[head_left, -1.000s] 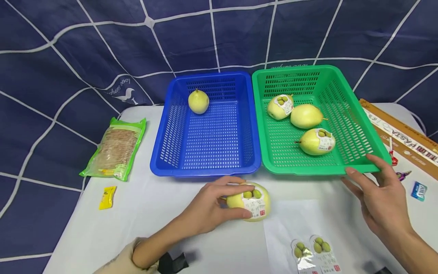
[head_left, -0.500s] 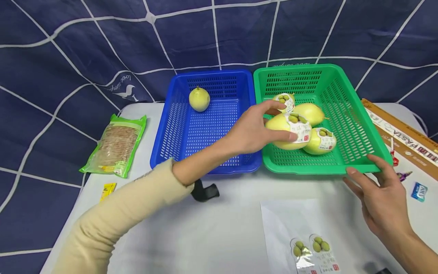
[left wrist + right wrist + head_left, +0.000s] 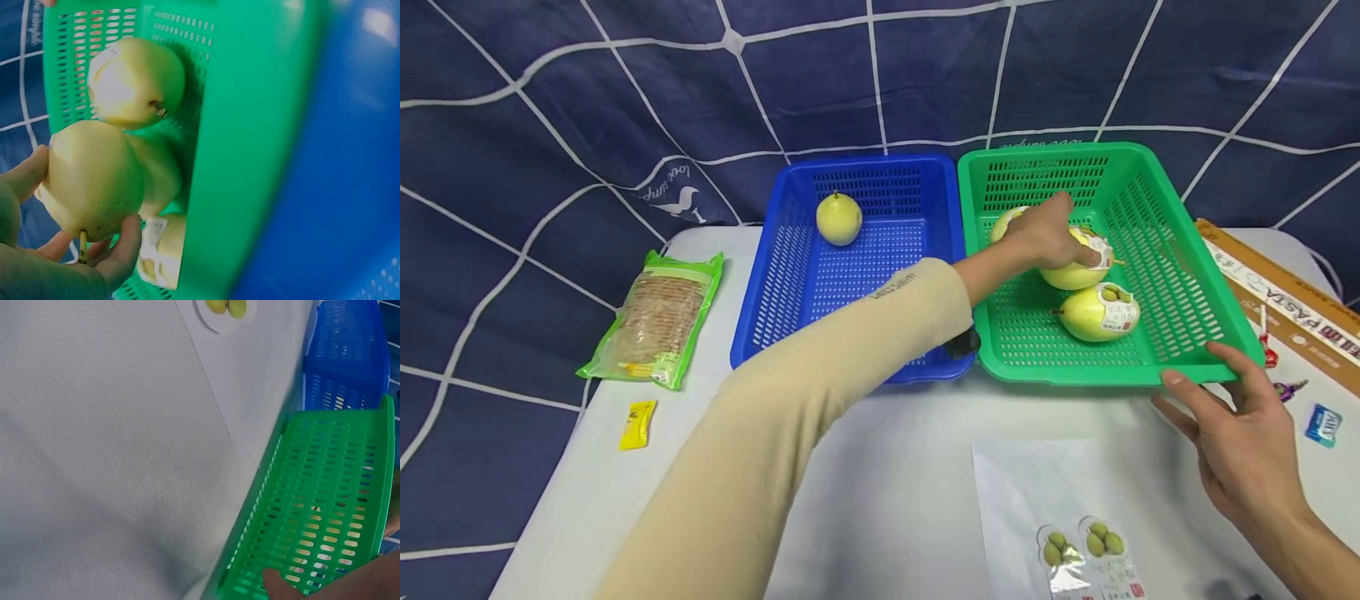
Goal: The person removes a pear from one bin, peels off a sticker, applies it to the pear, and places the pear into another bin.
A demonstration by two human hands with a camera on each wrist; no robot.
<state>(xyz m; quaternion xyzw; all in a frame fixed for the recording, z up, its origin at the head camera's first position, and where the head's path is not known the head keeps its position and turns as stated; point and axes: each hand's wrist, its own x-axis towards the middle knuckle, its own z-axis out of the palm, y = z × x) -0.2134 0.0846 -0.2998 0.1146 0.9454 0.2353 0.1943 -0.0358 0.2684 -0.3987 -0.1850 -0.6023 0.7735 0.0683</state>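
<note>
Right now the left hand [image 3: 1047, 236] grips a stickered yellow pear [image 3: 1078, 260] inside the green perforated plastic basket [image 3: 1180, 275], among other pears; the right hand [image 3: 1240, 433], fingers loose, steadies its rim.

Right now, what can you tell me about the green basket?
The green basket is a rectangular tray that looks like plastic, its walls and floor pierced with slots. It sits on the white table, side by side with the blue basket. It holds several yellow pears; the left hand grips one inside, and the right hand touches its near corner.
</note>
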